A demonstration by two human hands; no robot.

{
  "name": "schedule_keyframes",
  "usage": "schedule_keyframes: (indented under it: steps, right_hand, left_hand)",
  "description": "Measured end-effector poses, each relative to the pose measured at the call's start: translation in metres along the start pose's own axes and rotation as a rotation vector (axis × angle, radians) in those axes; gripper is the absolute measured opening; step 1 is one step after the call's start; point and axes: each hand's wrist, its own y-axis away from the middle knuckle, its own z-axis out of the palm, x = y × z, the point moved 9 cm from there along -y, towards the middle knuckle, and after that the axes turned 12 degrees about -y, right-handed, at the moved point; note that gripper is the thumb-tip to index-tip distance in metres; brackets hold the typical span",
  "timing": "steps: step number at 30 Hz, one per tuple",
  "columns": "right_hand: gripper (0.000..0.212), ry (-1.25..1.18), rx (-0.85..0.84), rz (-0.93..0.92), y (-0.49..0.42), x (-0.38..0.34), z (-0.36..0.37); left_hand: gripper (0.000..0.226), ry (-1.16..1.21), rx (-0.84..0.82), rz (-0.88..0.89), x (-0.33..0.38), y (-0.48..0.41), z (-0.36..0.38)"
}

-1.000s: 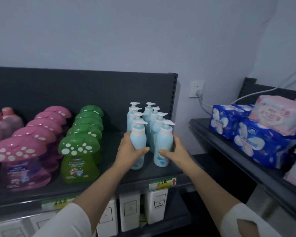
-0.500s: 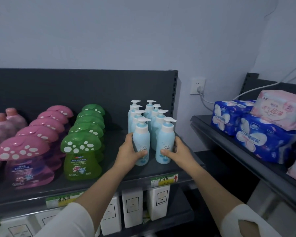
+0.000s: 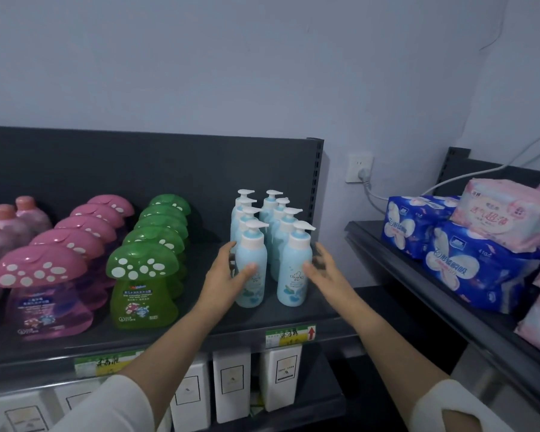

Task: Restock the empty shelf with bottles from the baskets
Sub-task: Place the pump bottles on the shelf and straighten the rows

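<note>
Your left hand [image 3: 228, 274] rests against the left side of the front-left pump bottle [image 3: 251, 266], thumb across its front, fingers spread rather than wrapped round. Your right hand [image 3: 323, 269] sits just beside the front-right pump bottle [image 3: 294, 269], fingers loose and spread; whether it touches the bottle is unclear. Both bottles stand upright at the head of two rows of pale blue pump bottles [image 3: 270, 213] on the dark shelf [image 3: 200, 319]. To their left stand a row of green mushroom-capped bottles [image 3: 144, 275], then pink ones [image 3: 41, 285]. White boxes [image 3: 231, 385] fill the shelf below. On your right, blue and pink packs [image 3: 468, 254] are stacked on a second shelf [image 3: 418, 275].
</note>
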Motion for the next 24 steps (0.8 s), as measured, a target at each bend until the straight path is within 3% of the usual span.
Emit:
schedule_keyframes:
  steps: [5,11,16,24]
  right_hand:
    - [0.046,0.102,0.159,-0.178,-0.004,-0.047,-0.024]
    - [0.028,0.301,0.231,-0.336,-0.029,-0.104,-0.035]
    - [0.023,0.504,0.132,-0.34,-0.059,-0.137,-0.017]
    - [0.032,0.916,-0.189,-0.25,-0.089,-0.146,0.062]
  left_hand:
    - [0.026,0.086,0.148,-0.011,0.013,-0.009,-0.025]
    - [0.026,0.068,0.231,-0.024,0.046,-0.031,-0.044]
    - [0.025,-0.017,0.187,-0.014,0.08,-0.06,-0.047]
    - [0.032,-0.589,-0.136,0.057,0.088,-0.111,-0.053]
